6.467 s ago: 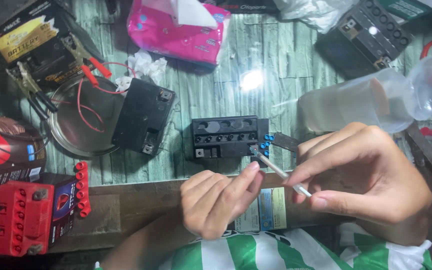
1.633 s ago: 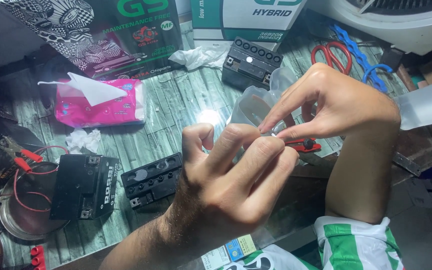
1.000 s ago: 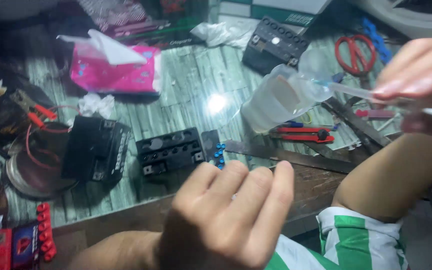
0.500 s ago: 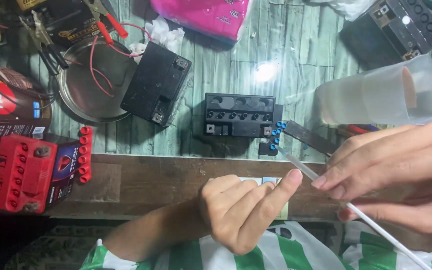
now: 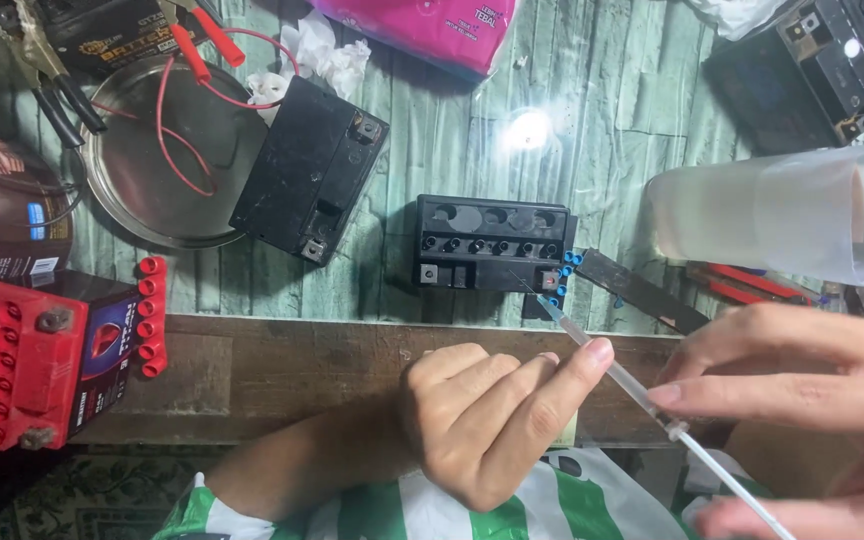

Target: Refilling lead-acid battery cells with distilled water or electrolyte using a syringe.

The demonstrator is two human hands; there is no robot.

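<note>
Fingers [image 5: 687, 395] of right hand [image 5: 802, 400] pinch syringe [image 5: 612, 370] | left hand [image 5: 492, 420] steadies, holding nothing | needle at 11 o'clock over small battery [image 5: 492, 245] | risk: tremor could spill fluid

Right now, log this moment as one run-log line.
right hand: holds syringe, needle at small black battery | left hand: forefinger on syringe barrel | plastic bottle: lying beside | red battery: far left

Shiny metal bowl [image 5: 152, 160], clear plastic syringe [image 5: 632, 390]
</note>
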